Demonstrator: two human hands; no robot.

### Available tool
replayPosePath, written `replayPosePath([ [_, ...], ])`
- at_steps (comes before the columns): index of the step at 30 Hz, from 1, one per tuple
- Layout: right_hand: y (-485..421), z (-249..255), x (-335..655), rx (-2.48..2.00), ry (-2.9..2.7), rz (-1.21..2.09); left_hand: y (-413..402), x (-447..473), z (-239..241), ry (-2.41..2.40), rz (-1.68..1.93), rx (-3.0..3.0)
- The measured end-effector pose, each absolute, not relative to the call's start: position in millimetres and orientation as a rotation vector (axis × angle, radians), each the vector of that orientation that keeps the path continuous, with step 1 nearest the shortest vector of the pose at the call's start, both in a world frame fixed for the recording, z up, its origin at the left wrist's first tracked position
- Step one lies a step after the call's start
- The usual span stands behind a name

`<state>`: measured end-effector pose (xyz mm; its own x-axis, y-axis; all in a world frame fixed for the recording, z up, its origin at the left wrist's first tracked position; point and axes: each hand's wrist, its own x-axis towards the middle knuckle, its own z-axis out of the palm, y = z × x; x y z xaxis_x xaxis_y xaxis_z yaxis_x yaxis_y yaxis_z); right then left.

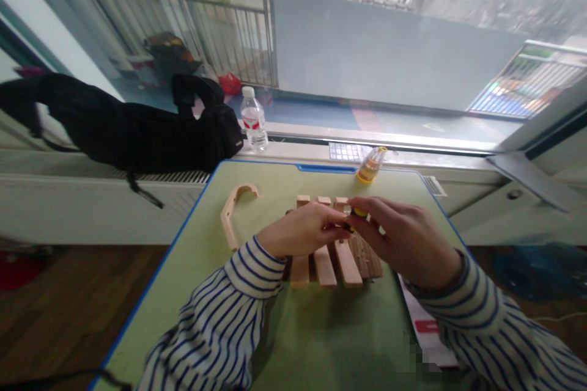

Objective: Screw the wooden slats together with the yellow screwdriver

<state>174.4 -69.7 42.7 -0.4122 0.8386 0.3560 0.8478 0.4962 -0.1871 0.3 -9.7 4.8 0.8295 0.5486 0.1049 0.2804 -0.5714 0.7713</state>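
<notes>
A set of pale wooden slats lies side by side on the green table, partly under my hands. My left hand hovers over the slats with its fingers pinched together. My right hand meets it fingertip to fingertip, closed on a small yellow and black tool. What my left fingers pinch is too small to make out. A curved wooden piece lies on the table to the left of the slats, apart from both hands.
A small bottle of amber liquid stands at the table's far edge. On the window sill behind are a water bottle and a black bag. A white and red paper lies at the table's right edge.
</notes>
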Motion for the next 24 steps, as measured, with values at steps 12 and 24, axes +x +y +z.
replayPosePath([
  [12,-73,34,170,-1.435,-2.215,-0.129,-11,0,7,0.604,0.417,2.209],
  [24,-74,46,178,-1.407,-2.269,0.116,-10,3,6,0.629,0.467,2.223],
])
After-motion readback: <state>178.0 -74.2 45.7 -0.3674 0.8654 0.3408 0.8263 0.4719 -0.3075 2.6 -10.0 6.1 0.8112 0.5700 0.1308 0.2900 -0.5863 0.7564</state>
